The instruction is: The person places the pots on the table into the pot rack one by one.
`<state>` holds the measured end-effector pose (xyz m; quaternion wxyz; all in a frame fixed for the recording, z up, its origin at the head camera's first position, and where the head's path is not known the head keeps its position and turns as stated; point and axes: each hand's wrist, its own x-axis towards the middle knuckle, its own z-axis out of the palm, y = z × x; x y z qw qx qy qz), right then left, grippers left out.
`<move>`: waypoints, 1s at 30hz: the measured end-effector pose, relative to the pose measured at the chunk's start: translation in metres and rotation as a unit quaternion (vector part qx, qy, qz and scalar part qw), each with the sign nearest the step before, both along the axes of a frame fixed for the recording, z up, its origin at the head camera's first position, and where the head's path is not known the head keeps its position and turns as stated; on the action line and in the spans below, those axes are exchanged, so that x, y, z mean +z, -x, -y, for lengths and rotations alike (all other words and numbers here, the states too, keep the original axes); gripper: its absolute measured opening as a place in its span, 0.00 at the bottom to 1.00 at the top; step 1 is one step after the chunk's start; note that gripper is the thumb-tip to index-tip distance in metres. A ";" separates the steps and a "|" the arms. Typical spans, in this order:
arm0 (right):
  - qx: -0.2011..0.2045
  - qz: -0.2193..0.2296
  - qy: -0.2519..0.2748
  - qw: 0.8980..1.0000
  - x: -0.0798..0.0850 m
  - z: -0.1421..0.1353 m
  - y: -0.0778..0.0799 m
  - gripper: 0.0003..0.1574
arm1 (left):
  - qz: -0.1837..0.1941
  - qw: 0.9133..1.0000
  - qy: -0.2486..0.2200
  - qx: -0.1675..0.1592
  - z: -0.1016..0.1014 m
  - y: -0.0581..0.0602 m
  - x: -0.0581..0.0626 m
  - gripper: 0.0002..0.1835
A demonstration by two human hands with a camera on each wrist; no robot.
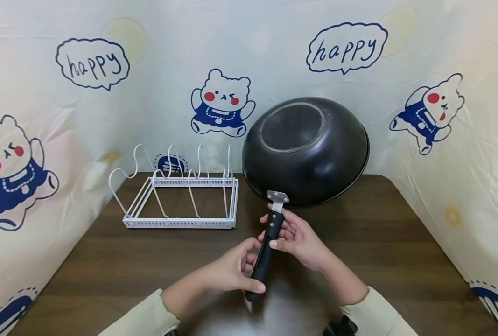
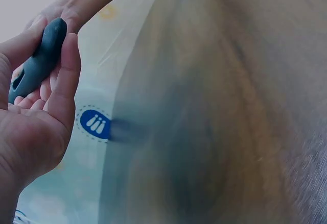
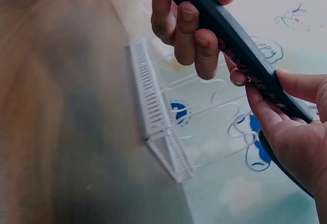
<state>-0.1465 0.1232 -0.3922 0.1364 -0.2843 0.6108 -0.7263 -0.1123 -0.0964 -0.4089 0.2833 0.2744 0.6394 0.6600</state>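
A black wok (image 1: 307,154) is tilted up at the back of the table, its round base facing me and its long black handle (image 1: 264,256) pointing down toward me. My left hand (image 1: 234,269) grips the lower end of that handle, thumb on top and fingers beneath. Higher up, close to the metal bracket (image 1: 277,198), my right hand (image 1: 301,240) pinches the handle between thumb and fingers. In the right wrist view both hands hold the handle (image 3: 240,50), and faint red lettering runs along its underside. The left wrist view shows the handle's rounded end (image 2: 53,32).
Left of the wok stands a white metal rack (image 1: 179,223) with several curved wire dividers, on the brown wooden table (image 1: 118,275). Behind and at both sides hangs a pale cloth (image 1: 274,51) printed with bears and the word "happy".
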 end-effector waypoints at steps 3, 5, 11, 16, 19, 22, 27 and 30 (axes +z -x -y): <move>0.005 -0.006 -0.008 1.000 0.008 0.006 0.003 0.47 | -0.021 1.000 0.001 0.004 0.006 0.000 0.007 0.34; 0.010 -0.011 -0.009 1.000 0.013 0.010 0.004 0.47 | -0.032 0.999 0.003 0.006 0.009 0.000 0.010 0.34; 0.032 -0.032 -0.007 0.999 0.024 0.025 0.009 0.47 | -0.064 0.998 0.015 0.024 0.024 -0.003 0.020 0.34; 0.051 -0.039 -0.004 0.998 0.029 0.040 0.012 0.48 | -0.060 0.997 0.015 0.045 0.037 -0.007 0.023 0.35; 0.061 -0.038 -0.006 0.997 0.029 0.048 0.013 0.48 | -0.058 0.997 0.014 0.054 0.044 -0.010 0.023 0.35; 0.071 -0.039 -0.008 0.997 0.030 0.055 0.014 0.47 | -0.065 0.996 0.015 0.063 0.051 -0.013 0.022 0.35; 0.079 -0.042 -0.015 0.996 0.031 0.068 0.014 0.48 | -0.065 0.996 0.014 0.066 0.062 -0.015 0.019 0.36; 0.073 -0.045 -0.033 0.996 0.030 0.075 0.012 0.47 | -0.060 0.996 0.011 0.059 0.067 -0.016 0.017 0.36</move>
